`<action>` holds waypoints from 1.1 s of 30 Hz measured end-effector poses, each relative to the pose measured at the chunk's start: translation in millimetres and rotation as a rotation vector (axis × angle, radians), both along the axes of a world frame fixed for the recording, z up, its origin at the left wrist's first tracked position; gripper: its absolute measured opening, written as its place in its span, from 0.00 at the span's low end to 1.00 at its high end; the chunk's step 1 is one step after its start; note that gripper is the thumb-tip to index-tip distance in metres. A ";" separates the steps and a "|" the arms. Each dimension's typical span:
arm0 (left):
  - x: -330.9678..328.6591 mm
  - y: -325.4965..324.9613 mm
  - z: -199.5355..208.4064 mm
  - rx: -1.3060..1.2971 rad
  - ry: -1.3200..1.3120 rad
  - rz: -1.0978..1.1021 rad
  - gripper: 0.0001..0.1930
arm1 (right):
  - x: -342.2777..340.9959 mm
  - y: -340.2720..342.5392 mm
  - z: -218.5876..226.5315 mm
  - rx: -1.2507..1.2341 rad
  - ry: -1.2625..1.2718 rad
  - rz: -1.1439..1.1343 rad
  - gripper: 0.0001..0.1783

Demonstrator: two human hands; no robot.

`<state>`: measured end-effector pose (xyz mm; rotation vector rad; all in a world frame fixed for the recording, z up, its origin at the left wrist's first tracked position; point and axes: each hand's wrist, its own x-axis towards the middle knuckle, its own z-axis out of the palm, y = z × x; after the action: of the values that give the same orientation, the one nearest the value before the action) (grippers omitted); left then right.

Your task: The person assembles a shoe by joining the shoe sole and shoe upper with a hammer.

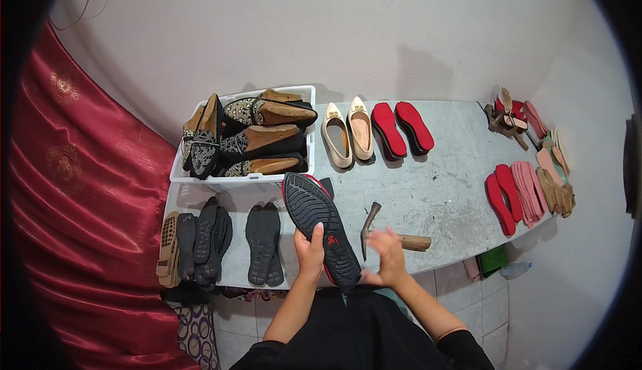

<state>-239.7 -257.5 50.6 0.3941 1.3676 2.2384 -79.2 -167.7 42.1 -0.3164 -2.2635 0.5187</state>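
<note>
My left hand grips a black shoe sole at its side, thumb across the ridged tread. A red edge shows along the sole, and its toe end points away from me. My right hand is raised beside the heel end, its fingers apart, slightly blurred and holding nothing. Just beyond that hand a hammer lies on the table, its metal head to the left and its wooden handle partly behind my fingers. Part of another dark piece shows behind the held sole.
A white basket holds several black patterned shoes on wooden lasts. Cream flats and red-topped soles stand at the back of the grey table. Black soles lie left; red insoles and pink pieces right. A red curtain hangs left.
</note>
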 end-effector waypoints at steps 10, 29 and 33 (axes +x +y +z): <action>4.2 0.8 6.7 0.094 -0.191 -0.045 0.12 | -7.0 -37.1 13.1 0.347 -0.140 -0.029 0.20; -34.5 -18.2 16.9 0.024 -0.242 -0.044 0.23 | 11.6 -19.5 19.6 0.376 -0.206 0.107 0.21; -49.2 -28.0 -5.3 -0.045 -0.101 -0.227 0.21 | 17.1 -19.0 26.5 0.348 -0.201 0.111 0.21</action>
<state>-288.9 -285.5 45.2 0.3939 1.2518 2.0115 -62.1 -186.7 68.6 -0.0690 -2.5236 0.1446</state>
